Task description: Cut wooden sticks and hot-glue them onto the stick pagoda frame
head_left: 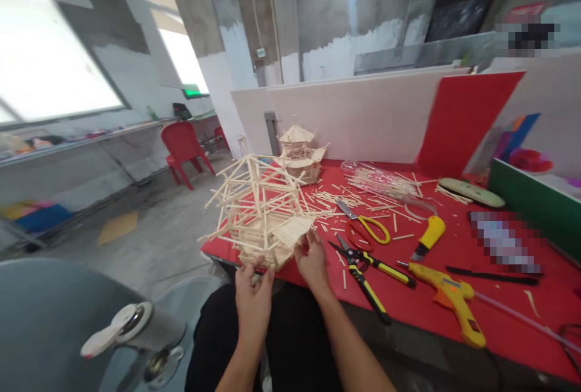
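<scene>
My left fingers (pixel 268 280) grip the stick model (pixel 263 222), my right fingers (pixel 312 244) its one slatted roof panel (pixel 293 230); the rest looks uncovered.

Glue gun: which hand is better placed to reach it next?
Likely the right hand: though at the panel, it is nearer the glue gun. The left hand is farther off, at the model's base.
</scene>
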The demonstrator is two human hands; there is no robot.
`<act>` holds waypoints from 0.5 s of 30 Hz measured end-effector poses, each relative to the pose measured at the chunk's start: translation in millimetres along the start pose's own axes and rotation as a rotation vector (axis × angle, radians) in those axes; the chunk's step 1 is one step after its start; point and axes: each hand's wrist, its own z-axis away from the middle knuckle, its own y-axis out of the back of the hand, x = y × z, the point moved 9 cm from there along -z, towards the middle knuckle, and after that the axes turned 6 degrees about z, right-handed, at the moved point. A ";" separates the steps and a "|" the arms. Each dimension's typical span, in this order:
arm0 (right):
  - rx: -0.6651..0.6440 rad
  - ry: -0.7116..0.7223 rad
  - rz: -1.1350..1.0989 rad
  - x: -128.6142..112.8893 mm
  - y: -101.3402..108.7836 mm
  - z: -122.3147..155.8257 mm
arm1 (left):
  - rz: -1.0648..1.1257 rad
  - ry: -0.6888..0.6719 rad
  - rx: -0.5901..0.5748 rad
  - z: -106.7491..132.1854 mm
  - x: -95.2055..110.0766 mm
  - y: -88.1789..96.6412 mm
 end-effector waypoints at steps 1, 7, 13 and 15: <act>-0.003 0.006 0.018 0.1 0.3 2.2 | 0.008 -0.008 0.017 0.4 -1.0 1.3; 0.007 0.038 0.105 -5.9 10.3 11.5 | 0.027 -0.052 0.088 -3.0 -9.2 2.9; 0.016 0.087 0.154 -14.9 21.1 12.8 | 0.040 -0.116 0.088 -5.3 -13.3 -5.3; 0.026 0.093 0.158 -15.4 23.0 13.2 | 0.016 -0.130 0.095 -3.7 -11.8 -5.9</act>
